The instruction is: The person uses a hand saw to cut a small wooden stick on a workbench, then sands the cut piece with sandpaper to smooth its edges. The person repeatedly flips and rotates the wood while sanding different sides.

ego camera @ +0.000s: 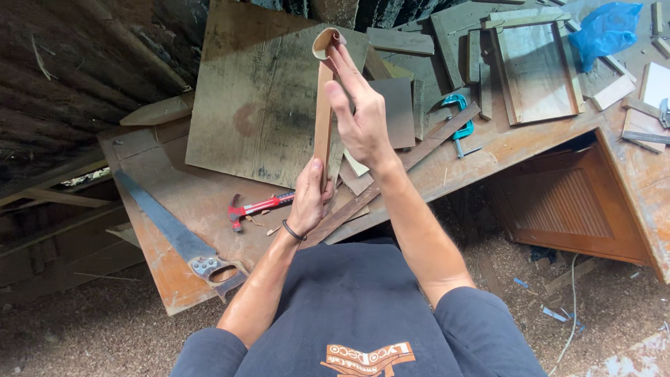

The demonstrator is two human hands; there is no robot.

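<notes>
So the person is holding up a long thin wood strip (323, 119), standing it nearly upright in front of them, and it's looking like a check-it-over stage rather than cutting or fixing anything. The left hand (309, 195) is gripping the bottom end with the fingers wrapped around it, while the right hand (359, 112) is resting mostly flat and loose against the strip's upper half, fingers stretched toward the top, where the end is curling over into a little scroll. The strip is looking smooth and pale tan, like veneer or a flexible slat. Down on the scuffed orange-brown counter (188, 202), a handsaw (178, 234) is lying at 8 o'clock from the hands, a red-handled hammer (258, 207) just left of the lower hand, a teal clamp (458, 119) at 3 o'clock, a worn plywood sheet (258, 98) behind, and a blue plastic bag (606, 29) at 2 o'clock. Sawdust is covering the floor (600, 307).
</notes>
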